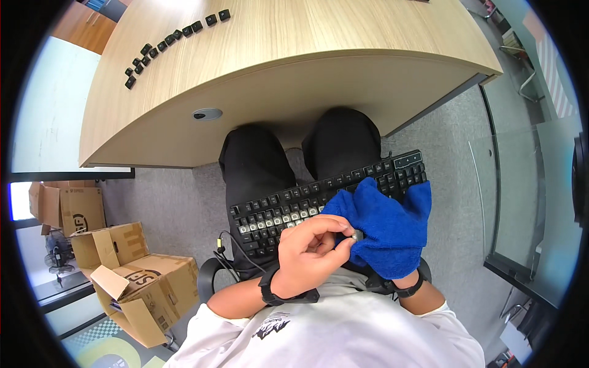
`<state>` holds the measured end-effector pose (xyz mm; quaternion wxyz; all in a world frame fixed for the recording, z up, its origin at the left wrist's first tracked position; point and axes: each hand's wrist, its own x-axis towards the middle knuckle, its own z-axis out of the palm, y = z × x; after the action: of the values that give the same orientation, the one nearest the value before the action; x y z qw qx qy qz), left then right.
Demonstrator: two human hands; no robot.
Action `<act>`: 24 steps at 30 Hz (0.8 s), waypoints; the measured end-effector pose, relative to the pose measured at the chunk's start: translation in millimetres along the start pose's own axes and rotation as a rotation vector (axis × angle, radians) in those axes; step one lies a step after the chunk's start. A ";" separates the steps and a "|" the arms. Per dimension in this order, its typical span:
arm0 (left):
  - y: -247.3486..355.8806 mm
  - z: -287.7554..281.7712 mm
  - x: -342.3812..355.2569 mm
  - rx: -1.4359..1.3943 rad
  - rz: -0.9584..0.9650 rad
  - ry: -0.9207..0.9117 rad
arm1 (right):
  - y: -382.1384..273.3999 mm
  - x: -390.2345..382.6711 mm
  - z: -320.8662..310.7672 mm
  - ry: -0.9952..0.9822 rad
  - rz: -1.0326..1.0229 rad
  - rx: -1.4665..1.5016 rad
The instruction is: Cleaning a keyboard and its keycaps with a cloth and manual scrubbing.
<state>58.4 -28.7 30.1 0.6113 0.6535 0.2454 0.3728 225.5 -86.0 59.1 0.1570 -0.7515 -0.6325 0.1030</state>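
Note:
A black keyboard lies slanted across my thighs, with pale switches bare along rows where keycaps are off. Over its right half, my left hand pinches a small keycap between thumb and forefinger, its pale underside partly showing. A blue cloth touches this keycap and covers my right hand down to the wrist. Beneath the cloth the right fingers are hidden, so their grip does not show. Part of the keyboard is also hidden under the cloth and my hands.
On the wooden desk ahead, loose black keycaps lie in slanting rows at the left. Its curved edge stands just beyond my knees. Open cardboard boxes sit on the floor at left. A cable hangs beside my left thigh. Glass panels stand at right.

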 end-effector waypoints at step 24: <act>10.7 -26.2 11.2 -0.337 -0.510 0.039 | 5.7 5.3 -3.9 0.229 -0.227 0.060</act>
<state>43.1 -5.3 42.1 0.7801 0.4531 0.3479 0.2551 233.0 -82.0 60.9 0.2610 -0.6768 -0.6881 0.0173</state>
